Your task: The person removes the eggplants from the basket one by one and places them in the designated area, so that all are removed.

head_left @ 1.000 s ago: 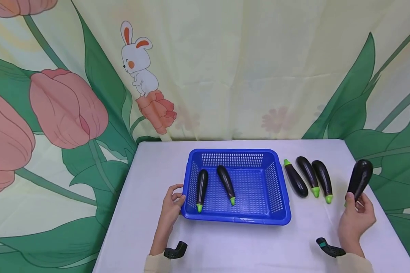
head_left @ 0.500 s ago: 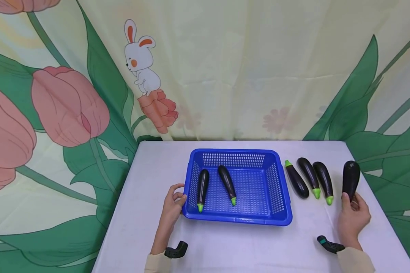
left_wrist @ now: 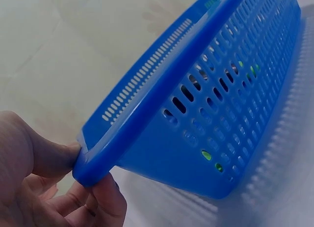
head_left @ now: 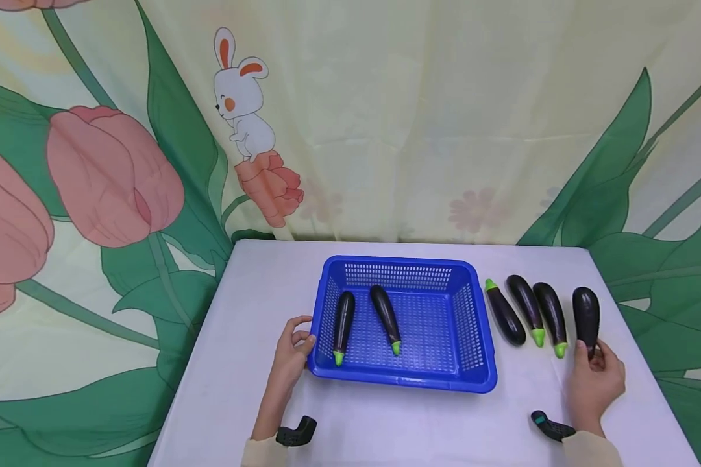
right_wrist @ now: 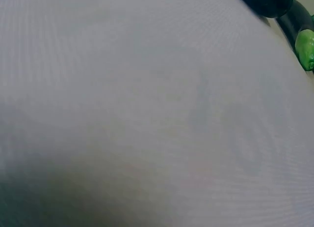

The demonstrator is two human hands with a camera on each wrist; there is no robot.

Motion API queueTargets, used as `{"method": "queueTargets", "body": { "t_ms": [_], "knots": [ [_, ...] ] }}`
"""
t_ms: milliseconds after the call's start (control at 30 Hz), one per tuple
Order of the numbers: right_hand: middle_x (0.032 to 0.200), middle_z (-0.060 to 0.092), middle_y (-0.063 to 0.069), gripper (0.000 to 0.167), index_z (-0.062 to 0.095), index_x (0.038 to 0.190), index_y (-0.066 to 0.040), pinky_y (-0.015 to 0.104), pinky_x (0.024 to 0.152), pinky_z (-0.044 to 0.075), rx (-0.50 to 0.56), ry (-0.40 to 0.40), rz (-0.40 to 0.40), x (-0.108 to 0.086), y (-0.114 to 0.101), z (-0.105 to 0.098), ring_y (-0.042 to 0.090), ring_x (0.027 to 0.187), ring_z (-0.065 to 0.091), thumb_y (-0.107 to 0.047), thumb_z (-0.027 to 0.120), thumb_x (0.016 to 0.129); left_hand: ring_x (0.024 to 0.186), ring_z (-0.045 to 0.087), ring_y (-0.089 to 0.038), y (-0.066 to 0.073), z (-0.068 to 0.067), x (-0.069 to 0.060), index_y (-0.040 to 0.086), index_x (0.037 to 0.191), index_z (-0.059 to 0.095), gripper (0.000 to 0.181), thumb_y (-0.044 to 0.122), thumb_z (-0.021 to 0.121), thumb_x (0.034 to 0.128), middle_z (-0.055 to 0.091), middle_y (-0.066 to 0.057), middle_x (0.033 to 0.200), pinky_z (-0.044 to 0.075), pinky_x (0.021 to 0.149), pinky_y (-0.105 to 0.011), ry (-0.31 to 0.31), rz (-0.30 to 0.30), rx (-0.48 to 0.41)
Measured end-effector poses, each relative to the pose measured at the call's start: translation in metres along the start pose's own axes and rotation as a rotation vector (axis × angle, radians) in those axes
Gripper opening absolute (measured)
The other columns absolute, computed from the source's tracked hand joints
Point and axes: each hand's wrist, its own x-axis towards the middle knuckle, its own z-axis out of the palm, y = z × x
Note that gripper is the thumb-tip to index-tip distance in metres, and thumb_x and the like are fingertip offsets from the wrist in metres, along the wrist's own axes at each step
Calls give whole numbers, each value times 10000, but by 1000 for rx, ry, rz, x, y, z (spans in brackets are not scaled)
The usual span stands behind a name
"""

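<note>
My left hand point(head_left: 292, 353) grips the left side rim of a blue plastic basket point(head_left: 402, 381). In the left wrist view the thumb lies above the rim and curled fingers below it. Inside the basket lie two eggplants, a left one point(head_left: 344, 324) and a right one point(head_left: 385, 316), green ends toward me. My right hand point(head_left: 597, 386) holds another eggplant point(head_left: 587, 314) by its lower, narrow end; the green tip is hidden by the fingers. The right wrist view shows mostly white cloth, with no part of the hand.
Right of the basket, three eggplants lie in a row: a left one point(head_left: 505, 314) with its green end away from me, a middle one point(head_left: 524, 301) and a right one point(head_left: 550, 312). All rest on a white-covered table point(head_left: 420, 428) before a printed curtain point(head_left: 385, 117).
My right hand has brought its eggplant leftward and lower, closer to the row of three. The left hand keeps its hold on the basket, which stays in place.
</note>
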Motion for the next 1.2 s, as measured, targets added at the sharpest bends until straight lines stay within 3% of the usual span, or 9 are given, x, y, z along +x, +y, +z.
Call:
{"method": "queueTargets", "body": {
  "t_ms": [200,533,767,1200],
  "knots": [
    [904,396,-266,459,653,1406,-89,118,752,281,-43,0,-30,-4,-1,2,-98,822,360,-319,680,1010,717,671,-192,-1,-1,3,164,1452,506,420,70,573,1048,681,-152,1010,520,560,-275,-7,-2,24],
    [909,391,-293,448,665,1384,-66,133,761,262,-62,-9,-46,-6,0,0,-102,828,332,-297,698,1002,718,654,-189,1,0,-3,137,1449,498,422,54,568,1041,682,-177,1044,517,571,-269,4,5,36],
    [908,381,-247,458,659,1390,-67,178,776,239,-94,-30,-59,2,-1,5,-114,832,303,-309,691,1003,746,670,-193,2,3,1,156,1458,503,418,81,572,1053,690,-193,1074,521,582,-267,22,20,32],
    [1032,517,160,453,604,1386,37,279,774,258,-164,-70,-100,-1,-2,7,-75,851,265,-242,628,1029,795,688,-189,-2,8,-8,168,1460,533,407,123,581,1059,701,-214,1135,530,613,-259,88,1,7]
  ]
}}
